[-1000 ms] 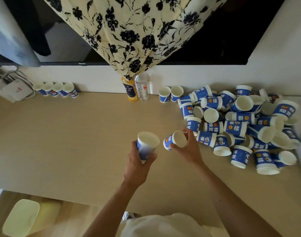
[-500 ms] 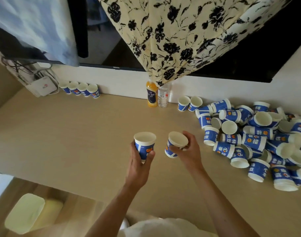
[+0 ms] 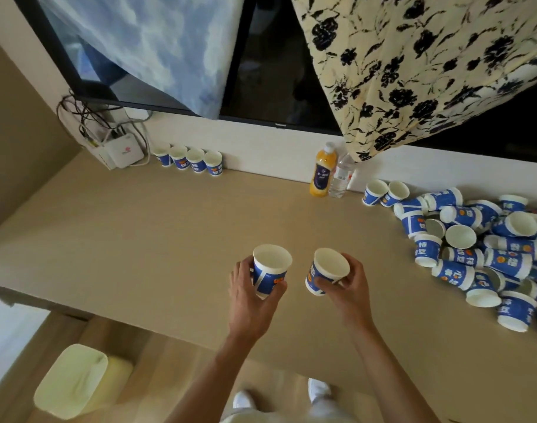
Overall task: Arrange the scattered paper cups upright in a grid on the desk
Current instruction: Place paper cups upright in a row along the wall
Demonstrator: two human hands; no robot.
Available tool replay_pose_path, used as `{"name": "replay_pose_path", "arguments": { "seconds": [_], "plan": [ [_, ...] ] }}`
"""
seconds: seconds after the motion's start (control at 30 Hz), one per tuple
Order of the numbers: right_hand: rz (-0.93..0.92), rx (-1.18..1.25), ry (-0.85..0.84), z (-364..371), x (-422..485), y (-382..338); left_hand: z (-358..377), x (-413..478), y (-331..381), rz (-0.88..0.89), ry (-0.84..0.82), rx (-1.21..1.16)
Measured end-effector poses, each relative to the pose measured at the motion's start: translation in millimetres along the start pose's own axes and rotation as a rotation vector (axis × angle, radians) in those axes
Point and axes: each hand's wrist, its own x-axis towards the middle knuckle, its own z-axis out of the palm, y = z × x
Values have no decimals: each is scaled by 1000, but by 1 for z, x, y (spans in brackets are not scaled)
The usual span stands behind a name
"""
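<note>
The left hand [image 3: 252, 300] wraps the left cup [image 3: 270, 270], upright, and the right hand [image 3: 349, 288] wraps the right cup [image 3: 326, 271], tipped slightly toward 1 o'clock, above the desk [image 3: 139, 239]; the row [image 3: 189, 160] of four stands at 11 o'clock, nearer the left hand.

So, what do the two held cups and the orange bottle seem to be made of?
Left-hand cup and right-hand cup: likely paper, matte white inside, printed blue outside, rolled rims. Orange bottle: probably clear glossy plastic; juice colour shows through.
</note>
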Motion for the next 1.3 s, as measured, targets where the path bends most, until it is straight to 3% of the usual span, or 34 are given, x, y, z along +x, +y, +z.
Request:
{"name": "replay_pose_path", "arguments": {
  "seconds": [0.27, 0.73, 1.3],
  "plan": [
    [34, -5, -24, 35, 11, -2, -20, 31, -16, -60, -17, -13],
    [78, -58, -165, 137, 102, -6, -62, 120, -44, -133, 103, 45],
    [51, -285, -14, 310, 247, 15, -119, 275, -104, -151, 10, -8]
  ]
}}
